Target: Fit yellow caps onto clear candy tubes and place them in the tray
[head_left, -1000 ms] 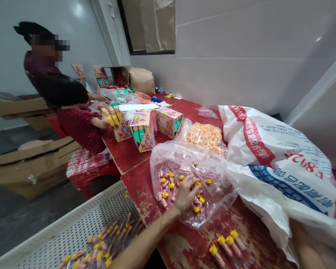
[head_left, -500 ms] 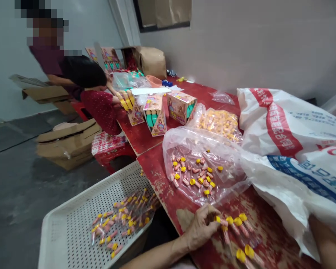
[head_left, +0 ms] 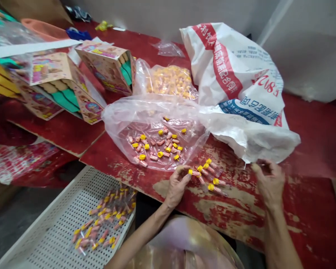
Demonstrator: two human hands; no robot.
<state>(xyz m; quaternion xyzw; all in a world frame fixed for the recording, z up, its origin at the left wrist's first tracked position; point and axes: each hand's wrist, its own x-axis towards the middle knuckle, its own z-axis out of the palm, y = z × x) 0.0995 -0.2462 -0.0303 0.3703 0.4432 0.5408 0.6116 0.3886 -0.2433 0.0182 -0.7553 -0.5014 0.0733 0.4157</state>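
Note:
My left hand (head_left: 177,186) pinches a small pink-patterned vial with a yellow cap (head_left: 195,173) between thumb and fingers, just above the table. Beside it, several more yellow-capped vials (head_left: 208,170) with clear lower ends lie loosely on the worn red tabletop. My right hand (head_left: 271,183) is at the lower edge of a white woven sack (head_left: 229,74), its fingers curled and apart from the thumb, with nothing visible between them. Past my left hand, an open clear plastic bag (head_left: 120,116) holds loose pink pieces and yellow caps.
A white perforated crate (head_left: 58,198) with many capped vials sits below the table edge at left. Behind the open bag lies a bag of yellow caps (head_left: 170,82). Printed display boxes (head_left: 103,67) stand at the back left, near a red stool (head_left: 42,164).
The view has swung right and down, and the co-worker has left it. My right hand now shows at the sack's edge. My left hand still holds the vial.

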